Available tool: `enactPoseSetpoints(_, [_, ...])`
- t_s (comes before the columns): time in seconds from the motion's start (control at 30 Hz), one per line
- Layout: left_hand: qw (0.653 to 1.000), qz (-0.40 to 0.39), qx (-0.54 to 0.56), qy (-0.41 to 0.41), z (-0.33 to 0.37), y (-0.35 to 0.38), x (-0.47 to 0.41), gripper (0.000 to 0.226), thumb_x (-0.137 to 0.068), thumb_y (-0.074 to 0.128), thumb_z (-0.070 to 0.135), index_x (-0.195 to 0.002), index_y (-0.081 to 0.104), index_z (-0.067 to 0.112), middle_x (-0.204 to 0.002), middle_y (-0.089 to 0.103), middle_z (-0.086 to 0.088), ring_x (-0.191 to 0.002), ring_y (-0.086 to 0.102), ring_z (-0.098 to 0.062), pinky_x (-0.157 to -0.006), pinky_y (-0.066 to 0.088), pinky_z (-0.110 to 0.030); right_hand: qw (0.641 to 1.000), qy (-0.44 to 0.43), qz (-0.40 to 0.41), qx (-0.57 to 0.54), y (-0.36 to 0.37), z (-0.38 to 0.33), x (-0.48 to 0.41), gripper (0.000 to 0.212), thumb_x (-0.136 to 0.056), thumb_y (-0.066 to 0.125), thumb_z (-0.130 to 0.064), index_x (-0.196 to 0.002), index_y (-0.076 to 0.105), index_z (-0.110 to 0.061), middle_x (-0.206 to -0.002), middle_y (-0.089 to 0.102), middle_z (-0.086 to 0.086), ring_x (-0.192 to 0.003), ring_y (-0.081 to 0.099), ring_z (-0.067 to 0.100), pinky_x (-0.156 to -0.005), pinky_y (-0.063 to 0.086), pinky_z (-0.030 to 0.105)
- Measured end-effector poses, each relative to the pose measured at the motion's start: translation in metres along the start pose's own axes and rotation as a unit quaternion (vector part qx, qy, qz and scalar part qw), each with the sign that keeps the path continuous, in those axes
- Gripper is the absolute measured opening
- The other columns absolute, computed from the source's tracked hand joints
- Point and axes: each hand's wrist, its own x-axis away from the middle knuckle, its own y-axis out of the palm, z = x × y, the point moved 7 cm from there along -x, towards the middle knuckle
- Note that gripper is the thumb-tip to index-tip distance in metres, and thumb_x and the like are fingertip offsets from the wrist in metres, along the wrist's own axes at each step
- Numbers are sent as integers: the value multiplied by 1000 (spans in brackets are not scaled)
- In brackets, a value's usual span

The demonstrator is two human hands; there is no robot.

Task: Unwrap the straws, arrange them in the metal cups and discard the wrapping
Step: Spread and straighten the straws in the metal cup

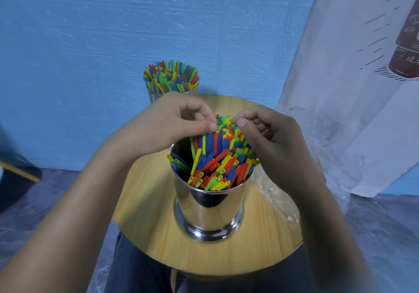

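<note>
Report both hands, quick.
Left hand: pinching straws standing in the near cup.
Right hand: pinching tops of the same straws.

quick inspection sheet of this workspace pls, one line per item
surface: round wooden table, the near cup stands mid-table
job's things: near cup holds loose, leaning straws; far cup is packed with upright ones, its base hidden behind the left hand
clutter: clear wrapping lies on the table's right side
grippers: left hand and right hand both pinch straw tops over the near cup
cables: nothing seen
surroundings: blue wall; white printed sheet hangs at right
</note>
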Motion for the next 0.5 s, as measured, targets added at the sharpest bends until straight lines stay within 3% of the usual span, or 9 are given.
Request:
enactPoseSetpoints(0.2, [994, 91, 41, 46, 8, -20, -2, 11, -90, 71, 21, -91, 73, 10, -88, 70, -25, -77, 63, -23, -74, 53, -46, 1000, -8, 3, 20, 0, -1, -1, 17, -101, 58, -25, -94, 73, -24, -73, 63, -22, -72, 60, 5, -64, 41, 18])
enactPoseSetpoints(0.3, [982, 157, 85, 58, 14, -32, -3, 7, -94, 68, 14, -87, 70, 16, -81, 72, -11, -76, 65, -15, -65, 53, -26, 1000, -3, 4, 19, -2, -3, -1, 18, -100, 58, -28, -96, 75, -24, -78, 67, -16, -76, 65, 9, -63, 49, 30])
enactPoseSetpoints(0.4, [962, 218, 155, 60, 21, -42, -2, 15, -97, 63, 7, -87, 67, 17, -78, 69, 1, -77, 73, -13, -64, 56, -25, 1000, -4, -6, 24, -2, -8, -2, 20, -97, 59, -36, -100, 77, -29, -84, 70, -11, -82, 67, 20, -69, 55, 44])
enactPoseSetpoints(0.5, [946, 249, 192, 72, 35, -48, -2, 15, -98, 62, 9, -87, 66, 17, -75, 67, 6, -78, 77, -19, -61, 56, -29, 1000, -1, -15, 20, -2, -15, -5, 15, -94, 69, -40, -102, 78, -32, -68, 58, -25, -68, 56, 7, -63, 45, 32])
